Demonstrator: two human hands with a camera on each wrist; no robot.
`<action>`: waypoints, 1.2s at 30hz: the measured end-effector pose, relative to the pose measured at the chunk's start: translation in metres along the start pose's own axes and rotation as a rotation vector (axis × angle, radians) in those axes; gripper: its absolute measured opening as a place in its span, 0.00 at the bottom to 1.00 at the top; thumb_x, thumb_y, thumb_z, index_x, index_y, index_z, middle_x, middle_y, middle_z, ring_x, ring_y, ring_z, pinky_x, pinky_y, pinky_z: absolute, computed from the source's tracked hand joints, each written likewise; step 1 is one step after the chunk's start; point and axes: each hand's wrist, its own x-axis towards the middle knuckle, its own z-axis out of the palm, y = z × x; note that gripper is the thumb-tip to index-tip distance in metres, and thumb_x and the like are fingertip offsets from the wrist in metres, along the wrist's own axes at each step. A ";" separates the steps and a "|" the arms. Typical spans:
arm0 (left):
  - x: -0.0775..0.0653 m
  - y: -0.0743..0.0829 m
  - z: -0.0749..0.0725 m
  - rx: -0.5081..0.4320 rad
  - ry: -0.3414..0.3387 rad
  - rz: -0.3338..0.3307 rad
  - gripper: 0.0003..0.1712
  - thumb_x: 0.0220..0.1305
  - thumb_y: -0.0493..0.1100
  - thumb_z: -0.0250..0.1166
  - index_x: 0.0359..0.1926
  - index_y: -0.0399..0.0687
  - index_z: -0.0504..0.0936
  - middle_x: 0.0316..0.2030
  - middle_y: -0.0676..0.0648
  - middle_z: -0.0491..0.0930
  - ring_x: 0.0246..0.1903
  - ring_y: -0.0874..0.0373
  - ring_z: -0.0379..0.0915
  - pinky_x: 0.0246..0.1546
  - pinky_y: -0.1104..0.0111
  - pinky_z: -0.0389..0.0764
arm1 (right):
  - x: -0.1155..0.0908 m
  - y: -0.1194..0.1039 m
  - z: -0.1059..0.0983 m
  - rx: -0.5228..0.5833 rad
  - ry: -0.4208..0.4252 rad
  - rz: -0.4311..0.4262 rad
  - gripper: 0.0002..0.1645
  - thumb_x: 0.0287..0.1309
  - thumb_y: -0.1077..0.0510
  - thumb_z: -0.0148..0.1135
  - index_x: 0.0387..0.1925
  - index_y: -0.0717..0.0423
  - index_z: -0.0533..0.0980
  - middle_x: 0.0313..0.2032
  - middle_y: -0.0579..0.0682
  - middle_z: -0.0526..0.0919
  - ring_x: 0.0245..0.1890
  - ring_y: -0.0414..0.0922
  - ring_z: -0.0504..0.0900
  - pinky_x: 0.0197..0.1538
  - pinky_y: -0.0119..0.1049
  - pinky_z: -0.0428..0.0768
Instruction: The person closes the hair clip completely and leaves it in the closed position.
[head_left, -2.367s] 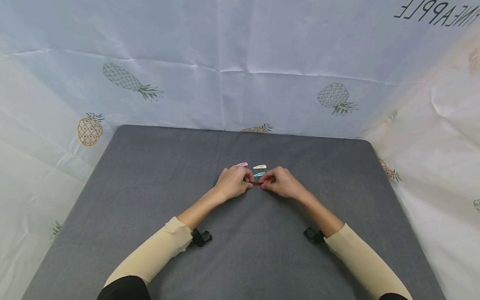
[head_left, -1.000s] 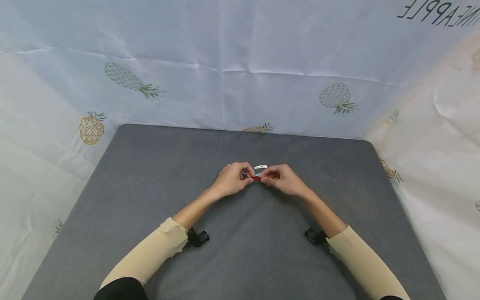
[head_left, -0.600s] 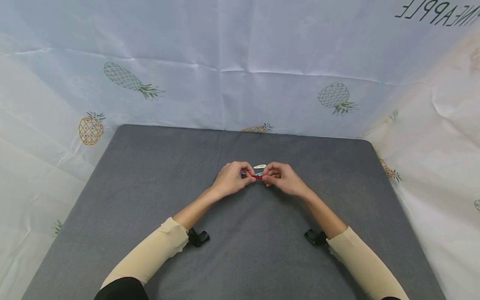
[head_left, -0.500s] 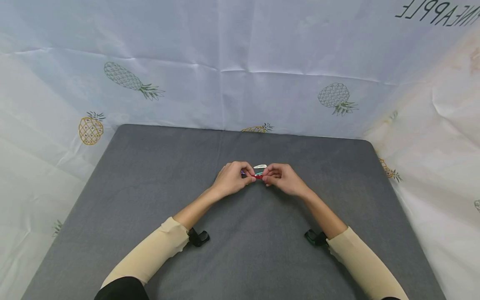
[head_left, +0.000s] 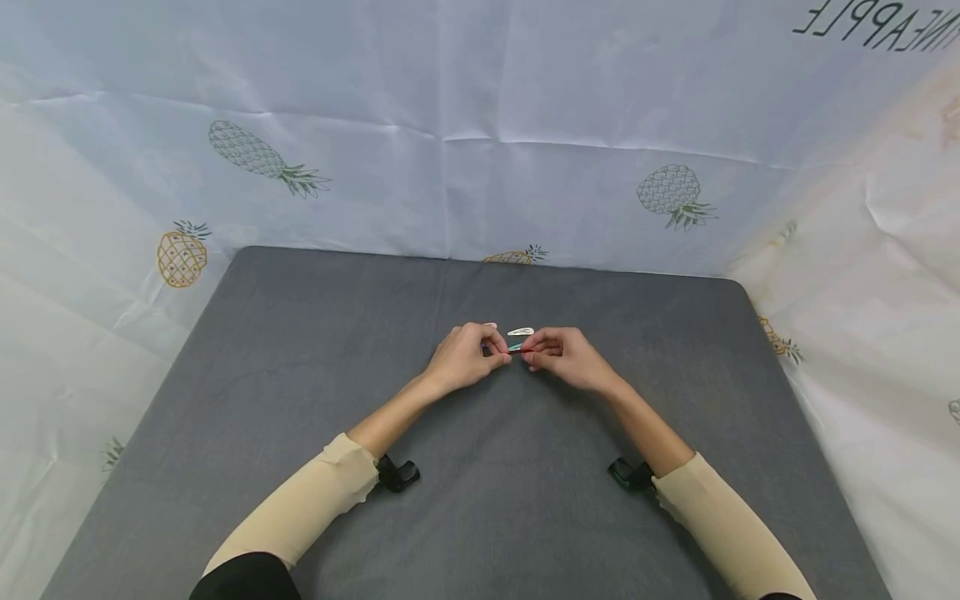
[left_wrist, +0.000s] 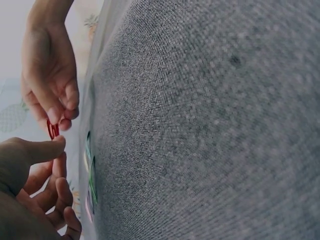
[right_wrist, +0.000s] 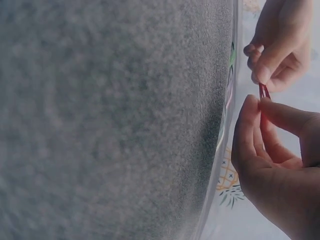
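A red snap hair clip (right_wrist: 264, 91) is stretched between my two hands, above the grey table. My left hand (head_left: 467, 357) pinches one end between thumb and forefinger. The other end is pinched by my right hand (head_left: 564, 357); its fingertips hide that end. In the left wrist view the clip (left_wrist: 53, 130) shows two thin red arms. Just beyond the hands lie a white hair clip (head_left: 521, 332) and a teal one (head_left: 514, 346). A pink clip (head_left: 491, 325) is mostly covered by the left hand. The left wrist view also shows a green clip (left_wrist: 93, 182) on the table.
A grey cloth covers the table (head_left: 360, 317). Behind it hangs a white curtain (head_left: 390, 183) printed with pineapples, and more of it stands at both sides. Each wrist wears a black strap mount, the left one (head_left: 397, 475) close over the cloth.
Since the oldest frame both hands have lifted the red hair clip slightly and moved it away from me. The clip turns between the fingertips: its broad red face showed half a second ago, now a thin edge.
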 end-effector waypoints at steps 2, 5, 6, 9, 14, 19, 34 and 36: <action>0.000 0.000 0.000 0.001 0.006 0.002 0.04 0.69 0.42 0.77 0.35 0.51 0.90 0.31 0.50 0.91 0.26 0.61 0.80 0.28 0.70 0.68 | -0.001 0.000 0.000 0.006 -0.008 0.007 0.12 0.76 0.66 0.64 0.54 0.69 0.83 0.46 0.69 0.90 0.39 0.45 0.92 0.47 0.38 0.90; 0.000 -0.001 0.001 0.009 0.019 0.020 0.05 0.69 0.42 0.76 0.35 0.50 0.89 0.31 0.50 0.90 0.23 0.62 0.76 0.27 0.70 0.67 | -0.002 -0.001 -0.001 0.022 -0.004 0.012 0.13 0.78 0.65 0.62 0.55 0.71 0.83 0.46 0.69 0.90 0.39 0.43 0.92 0.48 0.40 0.91; 0.000 -0.001 0.001 0.012 0.022 0.025 0.05 0.70 0.42 0.76 0.35 0.50 0.89 0.31 0.50 0.90 0.23 0.62 0.75 0.27 0.70 0.67 | -0.003 -0.002 -0.001 0.026 0.000 0.014 0.13 0.78 0.65 0.62 0.55 0.71 0.83 0.47 0.70 0.90 0.40 0.43 0.92 0.49 0.41 0.91; 0.000 -0.001 0.001 0.016 0.029 0.032 0.05 0.70 0.42 0.76 0.36 0.51 0.88 0.32 0.50 0.90 0.22 0.63 0.74 0.27 0.70 0.68 | -0.003 -0.003 -0.001 0.025 0.012 0.015 0.13 0.77 0.65 0.63 0.55 0.70 0.84 0.47 0.69 0.90 0.41 0.48 0.93 0.49 0.42 0.91; 0.000 -0.001 0.000 0.000 0.033 0.018 0.05 0.68 0.43 0.77 0.37 0.50 0.89 0.33 0.50 0.92 0.24 0.64 0.76 0.28 0.70 0.69 | -0.003 -0.004 -0.002 0.014 0.020 0.005 0.14 0.75 0.64 0.66 0.55 0.69 0.84 0.47 0.69 0.91 0.42 0.54 0.94 0.48 0.42 0.91; 0.001 -0.003 -0.001 -0.015 0.018 0.011 0.04 0.68 0.42 0.78 0.37 0.49 0.91 0.32 0.49 0.92 0.22 0.65 0.74 0.26 0.72 0.68 | -0.003 -0.002 -0.003 0.005 0.033 -0.006 0.15 0.73 0.65 0.69 0.56 0.69 0.84 0.47 0.68 0.91 0.41 0.46 0.94 0.49 0.42 0.91; 0.002 -0.004 0.000 -0.017 -0.001 -0.012 0.04 0.69 0.42 0.77 0.36 0.49 0.93 0.31 0.49 0.91 0.22 0.65 0.73 0.24 0.72 0.67 | -0.003 -0.002 -0.002 0.016 0.046 0.005 0.14 0.74 0.66 0.66 0.56 0.71 0.83 0.44 0.70 0.91 0.37 0.45 0.93 0.45 0.39 0.91; 0.002 -0.004 0.000 -0.014 -0.003 -0.012 0.04 0.69 0.42 0.76 0.36 0.49 0.93 0.30 0.49 0.91 0.21 0.66 0.73 0.24 0.72 0.68 | -0.003 -0.002 -0.002 0.029 0.043 0.005 0.14 0.74 0.67 0.65 0.56 0.71 0.83 0.44 0.71 0.91 0.36 0.42 0.92 0.45 0.39 0.91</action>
